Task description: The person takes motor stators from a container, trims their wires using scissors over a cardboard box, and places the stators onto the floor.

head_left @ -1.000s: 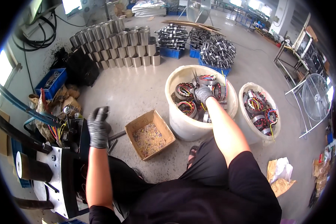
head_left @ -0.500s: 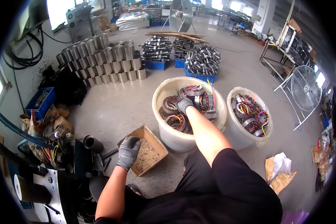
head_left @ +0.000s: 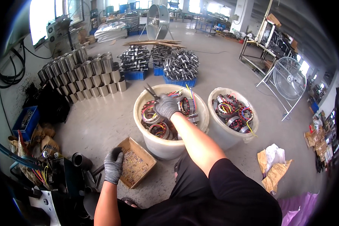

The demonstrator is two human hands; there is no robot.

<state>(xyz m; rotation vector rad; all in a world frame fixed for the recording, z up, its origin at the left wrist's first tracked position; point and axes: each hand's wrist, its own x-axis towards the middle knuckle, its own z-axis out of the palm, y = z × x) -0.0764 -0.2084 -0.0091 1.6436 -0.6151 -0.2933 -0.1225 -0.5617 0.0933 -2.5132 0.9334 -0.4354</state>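
My right hand (head_left: 166, 107), in a grey glove, is closed round a dark two-pronged tool (head_left: 151, 91), scissors or pliers. Its prongs stand apart and point up to the far left. It is over a large whitish tub (head_left: 140, 132) of motor stators (head_left: 159, 130), metal rings with red windings and coloured leads. Whether the hand touches a stator cannot be made out. My left hand (head_left: 113, 165), also gloved, hovers at the left edge of a cardboard box (head_left: 147, 168) with small coloured scraps on its bottom. Its fingers are loosely bent, with nothing visible in them.
A second tub (head_left: 224, 135) of stators stands close on the right. Beyond are stacked metal cylinders (head_left: 87, 81) and blue crates (head_left: 180, 82) piled with metal shafts. Crumpled paper (head_left: 275, 171) lies on the right floor; a machine (head_left: 45, 205) stands at the lower left.
The view has swung right. My right hand has lifted back from among the stators, and the pronged tool now shows clearly. My left hand stays by the cardboard box.
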